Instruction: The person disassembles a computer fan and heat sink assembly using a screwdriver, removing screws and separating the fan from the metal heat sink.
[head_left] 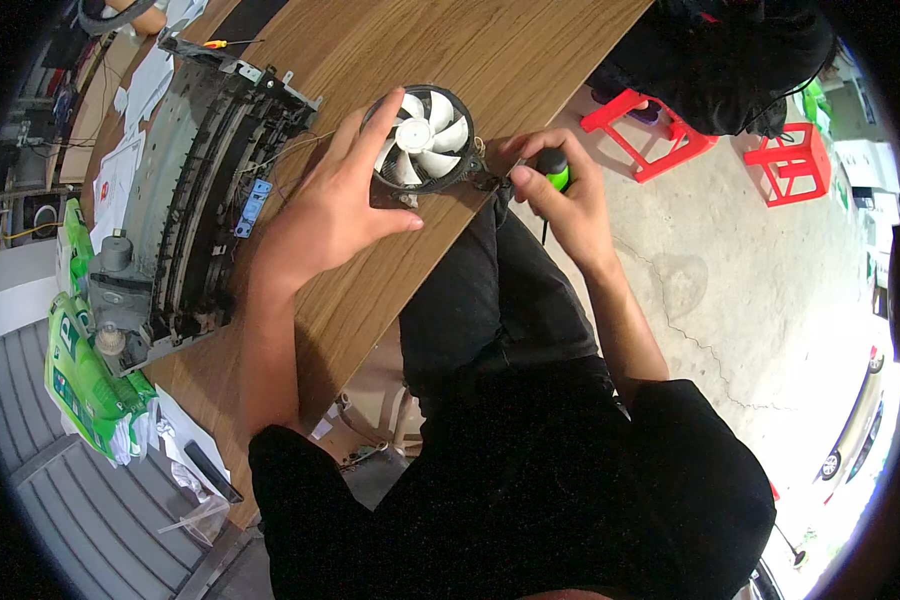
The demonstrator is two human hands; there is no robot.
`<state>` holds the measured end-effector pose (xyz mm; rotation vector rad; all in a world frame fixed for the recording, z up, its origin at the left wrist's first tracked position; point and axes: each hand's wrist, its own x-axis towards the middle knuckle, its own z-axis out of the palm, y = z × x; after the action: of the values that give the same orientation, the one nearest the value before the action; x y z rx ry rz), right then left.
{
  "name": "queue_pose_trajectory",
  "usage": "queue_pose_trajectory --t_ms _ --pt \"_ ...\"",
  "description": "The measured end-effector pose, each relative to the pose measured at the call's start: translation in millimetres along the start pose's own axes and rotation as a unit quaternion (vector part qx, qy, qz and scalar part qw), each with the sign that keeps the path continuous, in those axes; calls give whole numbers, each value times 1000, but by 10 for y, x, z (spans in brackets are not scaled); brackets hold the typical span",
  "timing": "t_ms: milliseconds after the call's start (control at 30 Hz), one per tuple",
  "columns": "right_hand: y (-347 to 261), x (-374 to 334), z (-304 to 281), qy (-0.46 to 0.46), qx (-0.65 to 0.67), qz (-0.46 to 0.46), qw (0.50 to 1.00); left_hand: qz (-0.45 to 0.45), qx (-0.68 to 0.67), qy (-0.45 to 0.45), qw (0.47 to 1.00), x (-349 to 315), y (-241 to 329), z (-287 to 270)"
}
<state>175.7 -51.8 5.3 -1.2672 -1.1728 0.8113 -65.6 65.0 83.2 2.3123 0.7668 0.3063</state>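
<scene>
A round fan (pixel 414 135) with white blades and a dark frame stands over the wooden table near its edge. My left hand (pixel 340 205) curves around its left side, the index finger along the rim and the thumb stretched below; the other fingers are partly hidden. My right hand (pixel 578 200) is closed around a screwdriver (pixel 557 172) with a green and black handle, its shaft pointing down. The thumb and index finger of that hand come together beside a small dark part (pixel 485 178) at the fan's right edge. Whether they also pinch something is too small to tell.
A long grey and black machine assembly (pixel 195 190) lies on the table (pixel 370 300) to the left, with a blue piece (pixel 253 208) on it. Green packages (pixel 85 370) sit beyond it. Red stools (pixel 660 140) stand on the floor at right.
</scene>
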Motion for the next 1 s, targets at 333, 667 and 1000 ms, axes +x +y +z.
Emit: queue_pose_trajectory --t_ms 333,667,1000 --pt "-10 -174 286 21 -61 -43 997 0 -3 10 1000 29 -69 26" --pt "-8 -176 345 53 101 169 979 -14 10 9 1000 44 -59 29" --pt "48 -153 313 42 33 126 991 -5 2 20 1000 45 -59 30"
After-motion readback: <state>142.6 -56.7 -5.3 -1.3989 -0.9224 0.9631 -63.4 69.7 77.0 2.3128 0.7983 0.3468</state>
